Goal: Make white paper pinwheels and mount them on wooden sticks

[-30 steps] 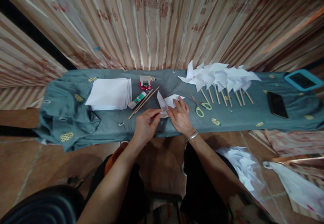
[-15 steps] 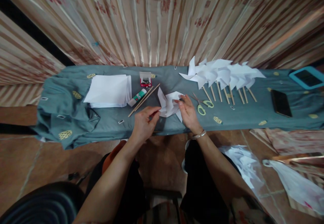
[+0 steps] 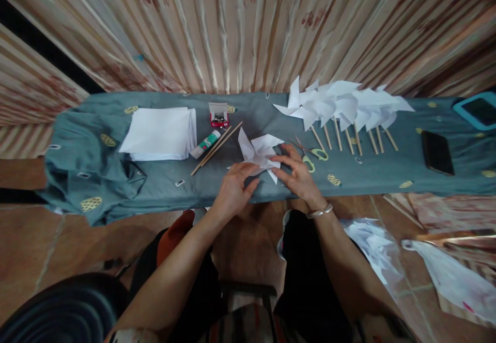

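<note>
A folded white paper pinwheel (image 3: 259, 153) lies on the cloth-covered table with its blades spread. My left hand (image 3: 236, 185) rests its fingertips on the near left blade, thumb held apart. From the other side, the outstretched fingers of my right hand (image 3: 296, 172) touch the pinwheel's right blades. Neither hand is closed round the paper, and part of the near blades is hidden under the fingers. Just beyond my right hand lie scissors (image 3: 318, 154) with yellow-green handles. Two wooden sticks (image 3: 219, 149) and a glue stick (image 3: 206, 144) lie to the pinwheel's left.
A stack of white paper (image 3: 157, 132) sits at the left, with a small red box (image 3: 219, 120) of metal pieces beside it. Several pinwheels on sticks (image 3: 341, 103) overlap at the back right. A phone (image 3: 437, 152) and a blue-framed device (image 3: 476, 110) lie further right.
The pinwheel's blades now lie flatter and more spread out. My left fingers have gone from a pinch at its edge to lying on it; my right fingers have spread.
</note>
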A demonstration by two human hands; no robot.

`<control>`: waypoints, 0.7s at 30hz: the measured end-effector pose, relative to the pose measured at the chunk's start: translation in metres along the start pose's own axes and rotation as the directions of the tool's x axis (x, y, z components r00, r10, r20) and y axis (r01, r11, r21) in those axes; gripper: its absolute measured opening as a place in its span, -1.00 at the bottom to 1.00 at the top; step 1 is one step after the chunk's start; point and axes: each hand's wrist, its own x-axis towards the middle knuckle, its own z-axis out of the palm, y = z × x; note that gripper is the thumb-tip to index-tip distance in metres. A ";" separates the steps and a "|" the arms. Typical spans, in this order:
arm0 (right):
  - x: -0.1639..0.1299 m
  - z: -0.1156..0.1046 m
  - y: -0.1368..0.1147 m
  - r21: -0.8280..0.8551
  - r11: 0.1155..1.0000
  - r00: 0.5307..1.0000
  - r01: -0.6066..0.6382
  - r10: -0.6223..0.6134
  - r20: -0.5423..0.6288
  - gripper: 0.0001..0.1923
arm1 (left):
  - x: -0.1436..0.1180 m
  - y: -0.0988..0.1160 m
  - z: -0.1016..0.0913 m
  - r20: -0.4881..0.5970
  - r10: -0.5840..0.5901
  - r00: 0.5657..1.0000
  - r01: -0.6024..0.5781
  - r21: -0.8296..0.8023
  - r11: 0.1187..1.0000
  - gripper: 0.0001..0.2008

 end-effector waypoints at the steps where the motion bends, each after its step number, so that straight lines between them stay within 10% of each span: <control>1: 0.001 0.003 -0.002 0.009 1.000 1.000 0.003 -0.003 0.003 -0.78 | 0.001 0.000 0.001 0.024 0.003 1.000 -0.003 0.013 1.000 -0.69; 21: 0.023 0.034 -0.017 -0.237 0.969 0.996 0.075 -0.086 -0.035 -0.77 | 0.017 -0.013 -0.007 0.033 -0.072 0.997 0.069 0.096 0.993 -0.81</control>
